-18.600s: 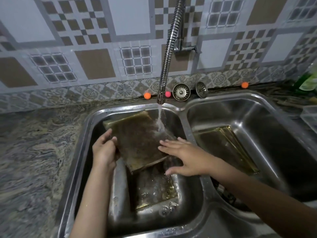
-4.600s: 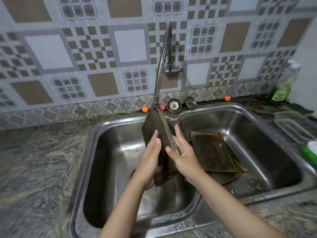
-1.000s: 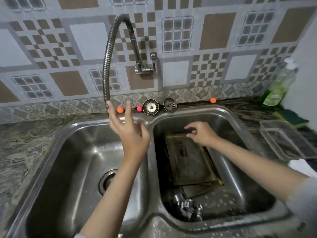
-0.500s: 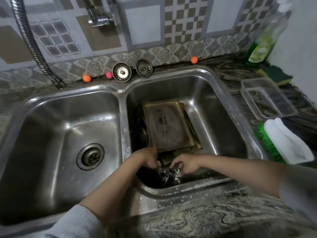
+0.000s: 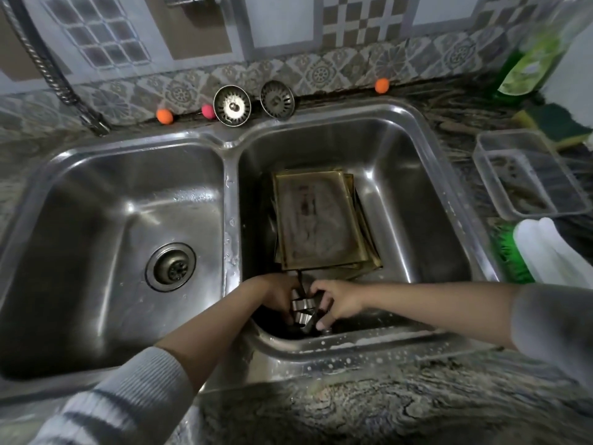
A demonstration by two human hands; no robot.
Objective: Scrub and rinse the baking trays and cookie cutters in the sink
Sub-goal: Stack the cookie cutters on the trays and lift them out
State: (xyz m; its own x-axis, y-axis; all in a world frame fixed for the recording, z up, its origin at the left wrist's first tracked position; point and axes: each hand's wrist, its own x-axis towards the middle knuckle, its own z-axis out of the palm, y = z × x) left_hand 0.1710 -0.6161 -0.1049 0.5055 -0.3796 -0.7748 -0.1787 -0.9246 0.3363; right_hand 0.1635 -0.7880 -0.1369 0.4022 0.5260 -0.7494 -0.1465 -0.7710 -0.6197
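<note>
A stack of brownish baking trays point(image 5: 316, 220) lies flat in the right basin of the double steel sink point(image 5: 229, 200). At that basin's near edge sits a cluster of shiny metal cookie cutters point(image 5: 301, 311). My left hand point(image 5: 279, 292) and my right hand point(image 5: 337, 300) are both down in the basin, fingers curled round the cutters from either side. The cutters are partly hidden by my fingers.
The left basin holds only its drain point(image 5: 170, 266). The flexible faucet hose point(image 5: 48, 65) hangs at the far left. Two strainer plugs point(image 5: 231, 105) lean against the backsplash. On the right counter stand a soap bottle point(image 5: 526, 69), sponge point(image 5: 558, 123), clear container point(image 5: 529, 178) and green brush point(image 5: 513, 255).
The last tray went from the left basin onto the right-basin stack. My left hand left the faucet; both hands dropped to the cookie cutters and now grip them.
</note>
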